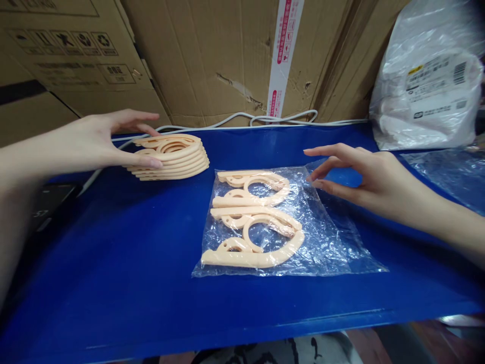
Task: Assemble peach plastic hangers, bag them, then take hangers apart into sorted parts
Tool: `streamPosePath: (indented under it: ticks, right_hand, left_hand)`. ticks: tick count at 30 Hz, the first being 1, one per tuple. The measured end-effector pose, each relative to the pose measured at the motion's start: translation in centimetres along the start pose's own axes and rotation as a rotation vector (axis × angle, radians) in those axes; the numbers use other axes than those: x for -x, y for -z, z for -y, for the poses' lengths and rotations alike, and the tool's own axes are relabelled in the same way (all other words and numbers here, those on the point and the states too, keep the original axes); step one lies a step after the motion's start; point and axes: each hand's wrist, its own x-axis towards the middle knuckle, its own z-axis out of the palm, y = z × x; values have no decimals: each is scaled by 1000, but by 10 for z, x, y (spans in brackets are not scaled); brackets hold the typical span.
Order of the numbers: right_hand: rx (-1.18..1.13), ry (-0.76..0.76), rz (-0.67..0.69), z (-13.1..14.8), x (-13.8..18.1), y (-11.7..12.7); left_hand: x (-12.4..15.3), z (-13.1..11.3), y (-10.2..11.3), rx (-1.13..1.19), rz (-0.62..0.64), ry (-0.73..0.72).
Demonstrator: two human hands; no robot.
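Note:
A clear plastic bag (326, 237) lies flat on the blue table (113, 263), with two peach plastic folded hangers (257, 222) inside it, side by side. A stack of several more peach hangers (174, 156) sits at the back left. My left hand (109, 139) reaches over that stack, thumb against its near edge and fingers spread above it, holding nothing. My right hand (356, 174) hovers at the bag's upper right corner with its fingers stretched out and apart, just above the plastic.
Cardboard boxes (212, 55) form a wall behind the table. A white cable (273, 120) runs along the back edge. A big white plastic sack with labels (428, 81) stands at the back right, with more clear film (450, 172) below it. A dark device (49, 202) lies at the left.

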Motion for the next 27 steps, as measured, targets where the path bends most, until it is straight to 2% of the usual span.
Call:
streamPosePath:
  ticks: [4,8,11,15,17,20,27]
  right_hand:
    - [-6,-6,-12,0,0,0]
    - [11,-35,-36,4,0,2]
    - [23,-18,-126,9,2,4]
    - [16,51,-223,21,7,4]
    - [-100,8,-182,28,10,2]
    - [-353,-79,-105,38,11,-2]
    - [-884,-273,-24,47,8,-6]
  left_hand:
    - [2,-6,2,13,-84,-2]
    - [10,-34,2,30,-202,-77]
    - [19,-69,-7,42,-279,-256]
    - [38,-118,-28,94,-240,-557]
    - [48,-136,-38,134,-215,-642]
    - [60,-152,-49,187,-217,-666]
    - [67,-157,-61,119,-233,-678]
